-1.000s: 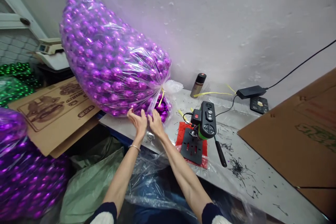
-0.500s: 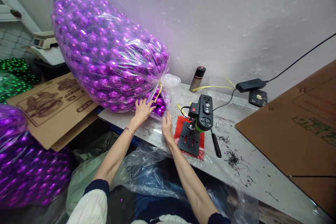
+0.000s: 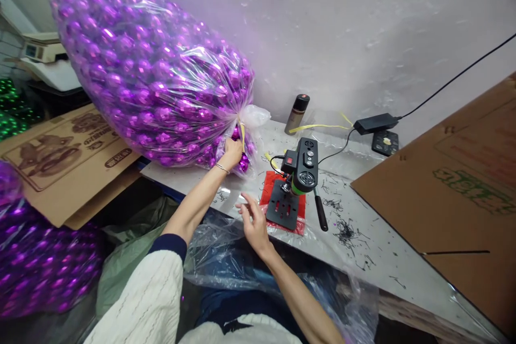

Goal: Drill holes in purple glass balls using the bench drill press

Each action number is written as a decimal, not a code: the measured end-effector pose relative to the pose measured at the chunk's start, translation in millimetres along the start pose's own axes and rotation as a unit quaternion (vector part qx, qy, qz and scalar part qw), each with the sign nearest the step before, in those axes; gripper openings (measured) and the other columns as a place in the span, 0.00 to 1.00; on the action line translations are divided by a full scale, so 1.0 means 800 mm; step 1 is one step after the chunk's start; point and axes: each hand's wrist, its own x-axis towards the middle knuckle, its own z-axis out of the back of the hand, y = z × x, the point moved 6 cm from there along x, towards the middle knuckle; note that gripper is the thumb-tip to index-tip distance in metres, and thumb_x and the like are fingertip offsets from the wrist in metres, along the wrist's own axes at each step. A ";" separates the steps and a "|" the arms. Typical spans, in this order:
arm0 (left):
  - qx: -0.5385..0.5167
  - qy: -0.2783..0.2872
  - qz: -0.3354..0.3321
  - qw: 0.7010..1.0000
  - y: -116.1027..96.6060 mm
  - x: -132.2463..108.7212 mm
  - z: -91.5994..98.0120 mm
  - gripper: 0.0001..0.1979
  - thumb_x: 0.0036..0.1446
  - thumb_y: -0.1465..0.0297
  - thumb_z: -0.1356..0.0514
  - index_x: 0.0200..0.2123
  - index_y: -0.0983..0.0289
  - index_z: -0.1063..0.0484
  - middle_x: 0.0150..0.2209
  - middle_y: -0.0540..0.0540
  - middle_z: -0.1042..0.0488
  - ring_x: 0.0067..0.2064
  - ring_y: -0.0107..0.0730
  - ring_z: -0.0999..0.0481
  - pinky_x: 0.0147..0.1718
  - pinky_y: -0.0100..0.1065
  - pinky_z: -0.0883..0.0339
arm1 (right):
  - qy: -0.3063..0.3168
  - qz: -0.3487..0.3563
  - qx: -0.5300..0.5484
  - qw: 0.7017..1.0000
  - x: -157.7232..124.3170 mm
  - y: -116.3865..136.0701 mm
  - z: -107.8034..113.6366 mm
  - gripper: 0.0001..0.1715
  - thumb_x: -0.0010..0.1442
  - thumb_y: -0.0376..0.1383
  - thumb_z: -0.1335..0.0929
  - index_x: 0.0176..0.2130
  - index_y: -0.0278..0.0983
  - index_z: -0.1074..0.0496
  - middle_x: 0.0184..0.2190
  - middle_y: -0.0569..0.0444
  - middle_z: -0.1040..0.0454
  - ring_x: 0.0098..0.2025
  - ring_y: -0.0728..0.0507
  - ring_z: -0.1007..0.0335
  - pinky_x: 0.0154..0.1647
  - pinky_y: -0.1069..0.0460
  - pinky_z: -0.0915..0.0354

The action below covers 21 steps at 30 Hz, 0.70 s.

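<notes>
A large clear plastic bag (image 3: 161, 80) full of shiny purple faceted balls leans over the left of the worktable. Its neck is gathered with a yellow tie (image 3: 242, 134), and below that is a gap where purple balls (image 3: 244, 162) show. My left hand (image 3: 233, 153) reaches into this gap beside the tie; its fingertips are hidden among the plastic and balls. My right hand (image 3: 255, 223) hovers at the table's front edge, fingers apart and holding nothing. Just right of it stands a small black bench press machine (image 3: 304, 169) on red material (image 3: 300, 220).
A spray can (image 3: 297, 114) and a black power adapter (image 3: 376, 123) with a cord are near the wall. Black clippings (image 3: 345, 232) litter the table (image 3: 387, 258). Cardboard boxes flank it, right (image 3: 451, 183) and left (image 3: 60, 166). Another purple bag (image 3: 44, 258) is lower left.
My left hand has moved from resting spread on the bag's surface into its gap. My right hand has drawn back from the bag, toward me, with its fingers opening. The view has shifted slightly.
</notes>
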 end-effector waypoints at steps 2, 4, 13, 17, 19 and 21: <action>0.011 0.005 0.011 1.000 0.007 -0.008 0.004 0.19 0.55 0.73 0.37 0.49 0.78 0.28 0.45 0.77 0.23 0.53 0.62 0.25 0.55 0.54 0.38 | 0.024 0.016 -0.023 0.999 -0.026 0.006 0.009 0.20 0.67 0.43 0.38 0.54 0.46 0.28 0.52 0.47 0.25 0.42 0.44 0.22 0.52 0.44 0.26; -0.033 -0.013 0.010 0.999 0.015 -0.028 0.013 0.27 0.56 0.68 0.35 0.56 0.76 0.32 0.50 0.74 0.25 0.54 0.59 0.25 0.55 0.52 0.36 | 0.042 0.016 -0.034 0.998 -0.044 0.008 0.019 0.18 0.66 0.42 0.38 0.53 0.47 0.27 0.52 0.48 0.24 0.42 0.43 0.22 0.53 0.43 0.27; -0.473 -0.050 -0.019 0.879 -0.006 -0.223 -0.043 0.35 0.54 0.61 0.33 0.63 0.59 0.36 0.58 0.61 0.30 0.52 0.43 0.23 0.48 0.39 0.26 | -0.102 -0.070 0.018 0.992 -0.038 0.009 0.069 0.31 0.62 0.47 0.33 0.62 0.44 0.37 0.60 0.44 0.33 0.53 0.41 0.28 0.51 0.43 0.26; -0.440 -0.013 -0.076 0.895 -0.037 -0.274 -0.079 0.31 0.54 0.67 0.34 0.62 0.56 0.33 0.59 0.60 0.30 0.59 0.44 0.28 0.54 0.40 0.29 | -0.074 -0.130 -0.004 0.989 -0.035 -0.010 0.071 0.40 0.50 0.48 0.25 0.59 0.42 0.33 0.59 0.44 0.30 0.56 0.38 0.29 0.54 0.44 0.27; -0.466 0.013 -0.113 0.877 -0.048 -0.285 -0.090 0.34 0.55 0.69 0.35 0.65 0.55 0.37 0.62 0.59 0.32 0.63 0.43 0.32 0.60 0.42 0.34 | -0.087 -0.171 0.047 0.980 -0.042 -0.021 0.075 0.41 0.46 0.49 0.23 0.57 0.41 0.31 0.58 0.46 0.28 0.55 0.38 0.27 0.55 0.44 0.28; -0.504 0.033 -0.128 0.854 -0.056 -0.291 -0.100 0.36 0.57 0.68 0.36 0.68 0.55 0.42 0.64 0.60 0.34 0.65 0.44 0.34 0.63 0.45 0.38 | -0.110 -0.224 0.148 0.957 -0.054 -0.033 0.076 0.37 0.48 0.52 0.25 0.54 0.40 0.29 0.54 0.46 0.24 0.52 0.38 0.24 0.53 0.43 0.26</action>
